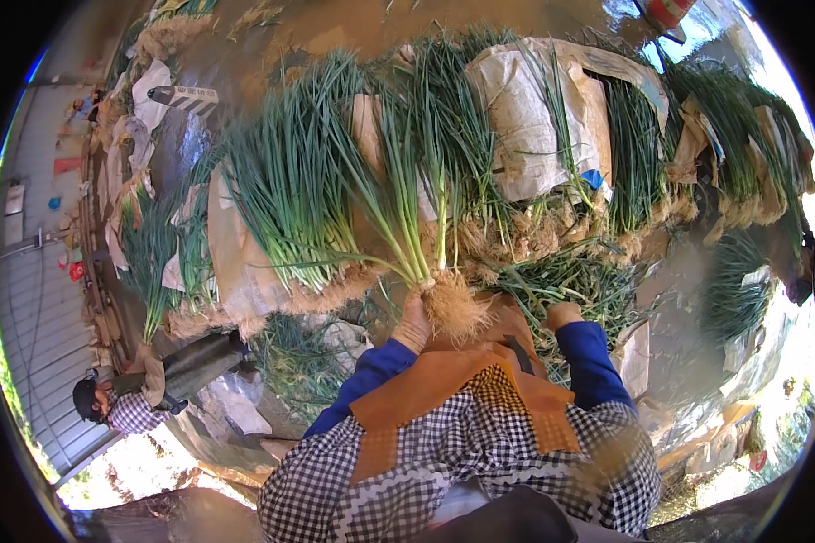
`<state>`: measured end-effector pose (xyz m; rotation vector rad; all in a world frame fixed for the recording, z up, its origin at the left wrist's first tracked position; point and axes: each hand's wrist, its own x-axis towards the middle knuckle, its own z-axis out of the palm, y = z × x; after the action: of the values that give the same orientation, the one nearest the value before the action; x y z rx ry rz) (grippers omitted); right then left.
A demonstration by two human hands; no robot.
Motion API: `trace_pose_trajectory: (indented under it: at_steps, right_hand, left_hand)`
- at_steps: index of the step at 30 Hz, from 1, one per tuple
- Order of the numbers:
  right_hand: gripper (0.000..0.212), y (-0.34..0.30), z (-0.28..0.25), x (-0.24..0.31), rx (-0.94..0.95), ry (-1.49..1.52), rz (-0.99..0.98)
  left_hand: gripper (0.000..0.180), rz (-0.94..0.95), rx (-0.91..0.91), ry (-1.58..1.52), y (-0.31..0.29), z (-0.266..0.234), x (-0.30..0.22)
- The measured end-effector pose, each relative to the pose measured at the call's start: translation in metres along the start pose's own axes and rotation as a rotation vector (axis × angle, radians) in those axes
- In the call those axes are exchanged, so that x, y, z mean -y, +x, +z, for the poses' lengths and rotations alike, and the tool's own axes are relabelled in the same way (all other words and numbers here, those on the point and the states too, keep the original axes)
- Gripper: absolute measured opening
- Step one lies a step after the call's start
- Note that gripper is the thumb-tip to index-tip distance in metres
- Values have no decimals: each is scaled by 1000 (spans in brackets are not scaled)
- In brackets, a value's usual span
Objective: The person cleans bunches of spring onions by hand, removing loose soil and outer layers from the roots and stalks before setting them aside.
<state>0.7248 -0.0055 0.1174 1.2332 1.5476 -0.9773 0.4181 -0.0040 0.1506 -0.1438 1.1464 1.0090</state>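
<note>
My left hand [412,326] is closed around the white lower stems of a small bunch of green onions [410,231]. Its tan, stringy roots [455,306] hang toward me, and the leaves point away. To the right, my right hand [564,315] looks curled, close to a heap of loose green leaves [580,281]; its fingertips are hidden, so what it holds, if anything, cannot be made out. Beyond both hands lies a long row of green onions [299,181], roots toward me. Brown sheeting [493,321] covers my lap.
Pale sacking [525,118] drapes over part of the row. More stripped leaves [299,357] lie at my left. A person in a dark cap [86,398] is at work on the far left. A striped marker [186,98] stands on the wet ground behind the row.
</note>
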Motion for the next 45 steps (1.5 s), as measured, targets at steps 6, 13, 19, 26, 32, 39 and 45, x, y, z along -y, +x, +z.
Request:
trace_pose_trajectory:
  at_steps: [6,13,19,26,32,39,45]
  right_hand:
    - [42,28,-145,125,-189,1451,-558]
    - [32,68,-106,161,-898,1501,-617]
    - [26,-85,-59,87,-517,868,-708]
    - [43,0,-23,0,-416,671,-153]
    - [79,25,-141,155,236,1825,-543]
    - [33,68,-110,174,-352,1576,-901]
    - [22,-64,-94,124,-245,1801,-834]
  left_hand:
    - [29,64,98,48,6,-28,28]
    - [30,-23,141,-257,-4,-2,20]
    - [33,18,241,-427,-2,-3,3]
    - [34,-21,236,-314,-1,0,-8]
    - [35,-30,196,-262,-4,-11,-4]
    - [36,-78,210,-224,-6,-12,-5]
    - [38,-121,244,-135,7,-14,7]
